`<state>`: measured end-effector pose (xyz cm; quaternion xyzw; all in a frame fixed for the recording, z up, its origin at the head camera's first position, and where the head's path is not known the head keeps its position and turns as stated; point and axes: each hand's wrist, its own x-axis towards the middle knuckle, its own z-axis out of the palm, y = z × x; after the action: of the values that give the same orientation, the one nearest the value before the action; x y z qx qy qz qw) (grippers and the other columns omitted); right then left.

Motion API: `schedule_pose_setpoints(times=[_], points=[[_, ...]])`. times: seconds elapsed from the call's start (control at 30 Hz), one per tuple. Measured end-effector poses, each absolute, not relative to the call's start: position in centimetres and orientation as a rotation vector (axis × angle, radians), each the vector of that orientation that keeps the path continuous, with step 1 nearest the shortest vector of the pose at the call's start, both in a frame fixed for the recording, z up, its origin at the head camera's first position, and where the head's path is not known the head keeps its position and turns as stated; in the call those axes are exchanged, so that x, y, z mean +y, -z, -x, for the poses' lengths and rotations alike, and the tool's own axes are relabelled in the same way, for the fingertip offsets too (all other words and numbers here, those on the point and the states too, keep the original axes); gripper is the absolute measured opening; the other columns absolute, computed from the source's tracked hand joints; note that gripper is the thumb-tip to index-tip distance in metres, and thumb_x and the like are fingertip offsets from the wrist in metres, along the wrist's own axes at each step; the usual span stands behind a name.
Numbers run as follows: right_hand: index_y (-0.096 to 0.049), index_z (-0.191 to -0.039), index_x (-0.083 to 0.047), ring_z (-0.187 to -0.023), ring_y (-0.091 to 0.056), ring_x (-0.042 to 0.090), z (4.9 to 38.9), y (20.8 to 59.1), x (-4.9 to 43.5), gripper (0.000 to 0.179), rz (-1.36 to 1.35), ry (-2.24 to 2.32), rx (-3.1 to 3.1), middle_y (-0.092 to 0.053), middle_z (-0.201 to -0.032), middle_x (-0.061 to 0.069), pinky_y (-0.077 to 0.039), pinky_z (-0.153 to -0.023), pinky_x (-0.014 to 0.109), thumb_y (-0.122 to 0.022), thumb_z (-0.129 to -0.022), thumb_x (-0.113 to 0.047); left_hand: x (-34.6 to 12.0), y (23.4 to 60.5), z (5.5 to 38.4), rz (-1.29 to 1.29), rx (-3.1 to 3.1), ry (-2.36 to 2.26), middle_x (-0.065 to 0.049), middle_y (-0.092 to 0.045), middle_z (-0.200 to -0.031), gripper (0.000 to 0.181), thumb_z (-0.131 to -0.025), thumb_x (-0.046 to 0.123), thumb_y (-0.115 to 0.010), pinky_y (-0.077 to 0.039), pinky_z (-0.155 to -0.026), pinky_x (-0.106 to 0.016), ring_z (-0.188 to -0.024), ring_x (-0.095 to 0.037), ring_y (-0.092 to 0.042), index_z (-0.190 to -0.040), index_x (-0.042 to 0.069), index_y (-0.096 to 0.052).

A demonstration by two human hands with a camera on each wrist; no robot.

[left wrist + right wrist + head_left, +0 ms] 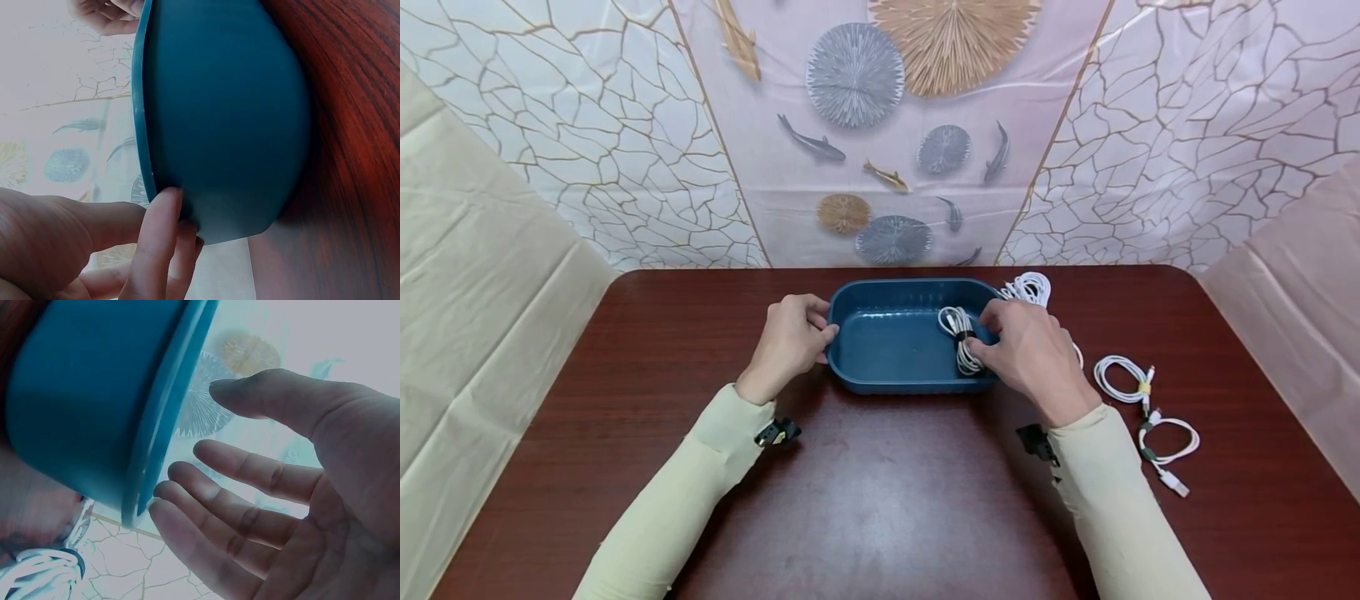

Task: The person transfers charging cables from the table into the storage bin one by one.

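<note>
A blue plastic tub [895, 387] stands on the table. At its left end my left hand [790, 337] pinches the rim, with fingers against the outer wall in the left wrist view. Inside the tub, toward the right, lies a bundled white cable [967, 357] with a black strap. Over the right end of the tub is my right hand [1026, 346], its thumb close to that bundle in the head view. The right wrist view shows the same hand [269, 487] with fingers spread apart beside the rim and nothing between them.
Another white cable bundle [1032, 287] lies behind the right hand, partly hidden. Farther right are a coiled white cable [1120, 396] with a yellow tie and a white USB cable [1187, 450] with a dark tie. A patterned cloth [880, 183] hangs behind the table.
</note>
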<state>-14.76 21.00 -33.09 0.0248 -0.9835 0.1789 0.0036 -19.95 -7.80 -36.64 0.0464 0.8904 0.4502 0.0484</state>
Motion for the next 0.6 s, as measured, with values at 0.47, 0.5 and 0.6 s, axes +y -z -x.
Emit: schedule_pose_setpoints(times=[0.47,0.5,0.6], points=[[-0.069,-0.117,-0.004,-0.099,-0.07,0.036,14.0,32.5,21.9,0.036,-0.097,-0.555,-3.058,-0.073,-0.113,0.021,-0.06,-0.074,0.055,-0.074,-0.092,-0.03,-7.8,36.6,20.0,-0.139,2.721,-1.36,-0.019,-0.07,-0.099,0.037,-0.096,0.006,-0.069,-0.064,-0.056,-0.029,-0.06,-0.016,-0.071,-0.131,-0.004,-0.063],[-0.069,-0.117,-0.004,-0.099,-0.07,0.036,14.0,32.5,22.0,0.036,-0.095,-0.553,-3.057,-0.073,-0.112,0.021,-0.06,-0.074,0.056,-0.074,-0.092,-0.03,-7.8,36.7,20.0,-0.14,2.72,-1.359,-0.019,-0.07,-0.099,0.037,-0.096,0.006,-0.069,-0.064,-0.056,-0.029,-0.06,-0.016,-0.071,-0.131,-0.004,-0.063],[-0.069,-0.118,-0.004,-0.1,-0.07,0.036,13.9,32.4,22.2,0.037,-0.089,-0.551,-3.07,-0.073,-0.113,0.022,-0.059,-0.075,0.057,-0.074,-0.092,-0.03,-7.8,36.7,20.1,-0.134,2.718,-1.358,-0.019,-0.071,-0.099,0.037,-0.096,0.005,-0.069,-0.064,-0.057,-0.031,-0.06,-0.016,-0.072,-0.131,-0.004,-0.063]])
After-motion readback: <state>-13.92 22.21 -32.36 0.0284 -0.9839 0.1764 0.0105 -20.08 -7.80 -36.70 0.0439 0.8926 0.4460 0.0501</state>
